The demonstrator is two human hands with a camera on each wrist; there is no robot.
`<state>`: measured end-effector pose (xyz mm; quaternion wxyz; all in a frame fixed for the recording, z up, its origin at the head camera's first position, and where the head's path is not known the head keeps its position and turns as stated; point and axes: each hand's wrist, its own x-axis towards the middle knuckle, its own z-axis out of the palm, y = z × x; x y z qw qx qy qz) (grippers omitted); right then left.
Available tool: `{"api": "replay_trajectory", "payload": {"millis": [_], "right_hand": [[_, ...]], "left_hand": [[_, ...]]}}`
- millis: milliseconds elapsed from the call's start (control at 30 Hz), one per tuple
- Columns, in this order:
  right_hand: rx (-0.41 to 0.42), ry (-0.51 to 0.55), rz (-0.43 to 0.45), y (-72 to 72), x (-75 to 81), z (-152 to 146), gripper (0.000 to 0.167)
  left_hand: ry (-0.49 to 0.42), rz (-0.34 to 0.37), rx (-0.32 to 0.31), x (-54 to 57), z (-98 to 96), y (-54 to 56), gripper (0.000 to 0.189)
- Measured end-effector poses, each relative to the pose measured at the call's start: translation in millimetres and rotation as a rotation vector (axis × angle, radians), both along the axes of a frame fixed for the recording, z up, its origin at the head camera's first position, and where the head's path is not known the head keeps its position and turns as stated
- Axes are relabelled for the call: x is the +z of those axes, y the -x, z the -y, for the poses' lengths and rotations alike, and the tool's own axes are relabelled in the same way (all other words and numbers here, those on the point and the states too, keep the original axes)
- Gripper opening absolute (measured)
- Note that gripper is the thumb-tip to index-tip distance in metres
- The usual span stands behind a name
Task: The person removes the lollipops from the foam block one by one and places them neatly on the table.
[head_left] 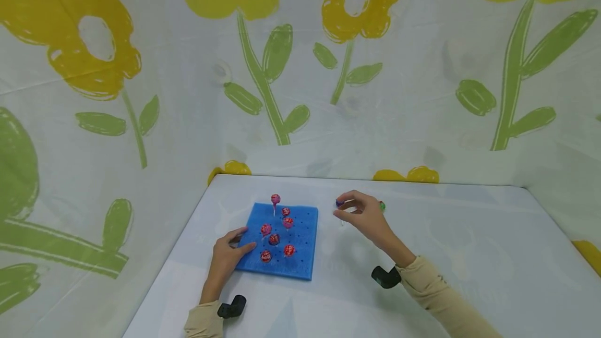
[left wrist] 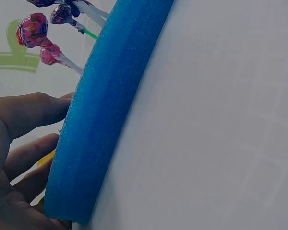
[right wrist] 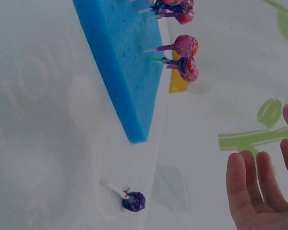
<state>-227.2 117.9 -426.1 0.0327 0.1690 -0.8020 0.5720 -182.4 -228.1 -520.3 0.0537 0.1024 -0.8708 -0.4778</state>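
A blue foam board [head_left: 300,239] with small holes lies flat, several wrapped lollipops [head_left: 289,250] standing in it by their sticks. At its left edge, my left hand [head_left: 224,260] holds the board, thumb over the top face and other fingers along the side. My right hand [head_left: 368,218] is to the right of the board, fingers spread and slightly bent. A purple-wrapped lollipop [right wrist: 134,201] lies on the table with its white stick pointing away from the hand. In the right wrist view a gap shows between it and the fingertips.
A small green thing [head_left: 382,205] is partly hidden behind the right hand. The white table [head_left: 469,254] ends at a flower-printed curtain [head_left: 404,93] at the back and sides. A pink lollipop [head_left: 275,199] stands tallest at the board's far edge.
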Motion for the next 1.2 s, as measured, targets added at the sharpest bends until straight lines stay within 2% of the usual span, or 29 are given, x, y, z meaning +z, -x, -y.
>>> {"api": "replay_trajectory", "payload": {"millis": [267, 433, 633, 833, 1200], "right_hand": [[0.052, -0.011, 0.017, -9.6, -4.1, 13.9, 0.025], [0.061, -0.01, 0.036, -18.7, -3.9, 22.0, 0.026], [0.114, -0.008, 0.047, -27.1, -9.7, 31.8, 0.031], [0.185, 0.023, 0.032, -31.8, -19.0, 40.6, 0.03], [0.25, 0.059, 0.062, -48.0, -23.4, 63.4, 0.028]], "left_hand": [[0.009, -0.028, 0.013, -1.1, -0.7, 0.2, 0.054], [0.014, -0.03, 0.013, -1.3, -0.8, -0.1, 0.055], [0.006, -0.021, 0.008, -0.5, -1.0, -0.3, 0.055], [0.014, -0.014, 0.015, -0.8, -1.6, -0.6, 0.055], [0.007, -0.033, 0.011, -0.2, -1.9, -0.1, 0.054]]}}
